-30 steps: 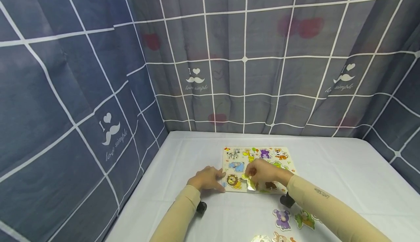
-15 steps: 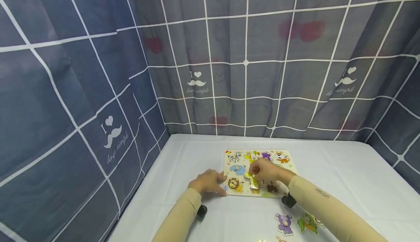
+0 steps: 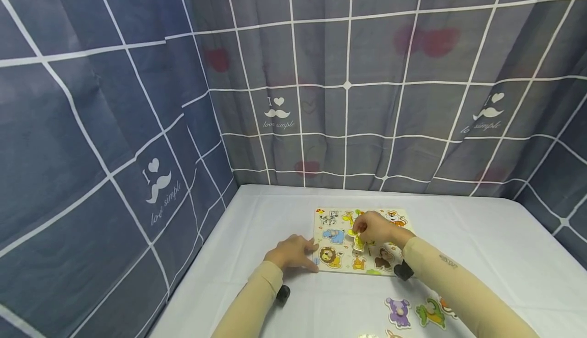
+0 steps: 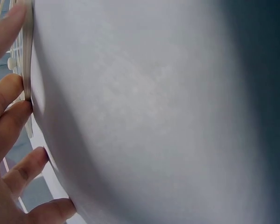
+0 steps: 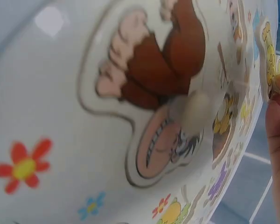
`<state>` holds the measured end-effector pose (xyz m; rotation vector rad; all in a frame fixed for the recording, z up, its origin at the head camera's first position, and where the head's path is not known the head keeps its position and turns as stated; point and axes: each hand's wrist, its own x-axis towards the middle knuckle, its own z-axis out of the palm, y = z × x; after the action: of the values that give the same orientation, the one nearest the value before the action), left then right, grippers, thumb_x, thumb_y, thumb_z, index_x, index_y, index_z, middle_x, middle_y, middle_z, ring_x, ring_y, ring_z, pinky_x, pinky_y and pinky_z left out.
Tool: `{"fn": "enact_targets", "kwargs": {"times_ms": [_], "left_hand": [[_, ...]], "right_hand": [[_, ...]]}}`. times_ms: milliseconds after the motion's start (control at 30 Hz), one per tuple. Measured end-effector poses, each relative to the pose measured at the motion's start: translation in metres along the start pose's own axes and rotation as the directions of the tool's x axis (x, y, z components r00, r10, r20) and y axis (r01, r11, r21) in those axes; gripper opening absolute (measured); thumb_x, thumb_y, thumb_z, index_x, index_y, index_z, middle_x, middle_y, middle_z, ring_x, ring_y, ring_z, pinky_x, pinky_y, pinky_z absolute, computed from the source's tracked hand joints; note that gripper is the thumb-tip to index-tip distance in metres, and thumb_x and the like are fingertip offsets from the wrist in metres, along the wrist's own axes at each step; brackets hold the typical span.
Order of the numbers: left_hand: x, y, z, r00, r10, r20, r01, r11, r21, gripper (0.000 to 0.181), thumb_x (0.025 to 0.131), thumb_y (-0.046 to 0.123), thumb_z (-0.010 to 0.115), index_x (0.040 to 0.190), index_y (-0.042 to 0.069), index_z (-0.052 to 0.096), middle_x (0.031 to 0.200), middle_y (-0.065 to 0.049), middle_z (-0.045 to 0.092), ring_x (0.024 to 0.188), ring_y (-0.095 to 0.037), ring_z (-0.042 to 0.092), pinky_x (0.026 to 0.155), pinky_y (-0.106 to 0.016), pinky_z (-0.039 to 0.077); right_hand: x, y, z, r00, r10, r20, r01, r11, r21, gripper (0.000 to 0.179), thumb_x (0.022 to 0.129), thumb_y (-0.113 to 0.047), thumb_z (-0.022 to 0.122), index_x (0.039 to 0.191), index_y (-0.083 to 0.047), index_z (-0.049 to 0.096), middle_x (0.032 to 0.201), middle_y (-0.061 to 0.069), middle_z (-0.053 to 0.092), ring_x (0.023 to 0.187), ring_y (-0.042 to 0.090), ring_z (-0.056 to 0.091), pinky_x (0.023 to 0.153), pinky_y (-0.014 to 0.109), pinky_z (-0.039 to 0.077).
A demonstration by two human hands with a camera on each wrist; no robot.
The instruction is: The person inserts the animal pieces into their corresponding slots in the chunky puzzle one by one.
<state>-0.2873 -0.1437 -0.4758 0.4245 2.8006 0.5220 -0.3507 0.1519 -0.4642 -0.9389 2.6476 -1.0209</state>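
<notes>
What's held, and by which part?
Yellow puzzle piece, pinched in the right hand near one end; exact spot unclear. Left hand only touches the board.

In the head view, part of the puzzle board (image 3: pixel 346 256) is covered by the right hand (image 3: pixel 377 227). An orange piece (image 3: pixel 445 306) is partly concealed by the right sleeve (image 3: pixel 463 283), whose dark mark is too small to be read. A pale piece (image 3: pixel 368 336) and an orange-eared piece (image 3: pixel 392 334) are cut off below. In the right wrist view, the yellow animal piece (image 5: pixel 269 56) is partly hidden by the fingers (image 5: pixel 276 122); the monkey piece (image 5: pixel 182 56) is cropped above, its knob (image 5: pixel 197 113) blurred. The left hand (image 4: pixel 11 140) is cropped in its wrist view.
</notes>
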Motion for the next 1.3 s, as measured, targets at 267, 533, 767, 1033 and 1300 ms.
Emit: {"fn": "enact_targets", "kwargs": {"times_ms": [267,533,767,1033,1300], "left_hand": [[0.002,0.001,-0.001,0.999,-0.033,0.021,0.033,0.999,0.008,0.071,0.066,0.051,0.088,0.132,0.036,0.064,0.151,0.014,0.051,0.133,-0.021,0.050,0.104,-0.053,0.048],[0.002,0.001,-0.003,0.999,-0.035,0.030,0.034,0.999,0.014,0.070,0.067,0.050,0.087,0.132,0.036,0.064,0.151,0.013,0.051,0.136,-0.021,0.048,0.106,-0.054,0.047],[0.001,0.002,-0.003,0.999,-0.044,0.030,0.043,0.999,0.013,0.071,0.067,0.050,0.087,0.133,0.037,0.063,0.152,0.013,0.050,0.135,-0.021,0.048,0.106,-0.054,0.047],[0.001,0.003,-0.004,0.999,-0.036,0.024,0.035,0.999,0.027,0.070,0.068,0.050,0.087,0.132,0.037,0.063,0.151,0.012,0.051,0.135,-0.022,0.049,0.107,-0.054,0.046],[0.001,0.003,-0.003,1.000,-0.022,0.020,0.021,0.999,0.029,0.070,0.068,0.050,0.087,0.133,0.036,0.063,0.150,0.013,0.052,0.136,-0.022,0.049,0.108,-0.052,0.046]], "right_hand": [[0.009,0.009,-0.009,0.999,0.009,-0.044,-0.009,1.000,0.005,0.021,0.074,0.010,0.067,0.092,0.000,0.073,0.082,0.008,0.070,0.073,0.011,0.058,0.064,0.025,0.052],[0.022,0.012,-0.018,0.996,0.058,-0.063,-0.061,0.997,-0.050,0.021,0.076,0.009,0.065,0.092,-0.003,0.073,0.078,0.002,0.069,0.070,0.012,0.056,0.063,0.026,0.050],[0.032,0.016,-0.022,0.994,0.091,-0.059,-0.092,0.996,-0.019,0.020,0.077,0.008,0.067,0.094,0.000,0.073,0.080,0.005,0.069,0.072,0.014,0.057,0.063,0.027,0.051],[0.038,0.018,-0.021,0.995,0.087,-0.056,-0.088,0.996,-0.015,0.023,0.074,0.010,0.065,0.093,0.001,0.073,0.080,0.009,0.070,0.072,0.014,0.056,0.063,0.028,0.049],[0.043,0.023,-0.015,0.990,0.122,-0.065,-0.123,0.992,-0.009,0.021,0.076,0.009,0.066,0.094,0.001,0.073,0.080,0.010,0.069,0.071,0.015,0.055,0.061,0.028,0.048]]}}
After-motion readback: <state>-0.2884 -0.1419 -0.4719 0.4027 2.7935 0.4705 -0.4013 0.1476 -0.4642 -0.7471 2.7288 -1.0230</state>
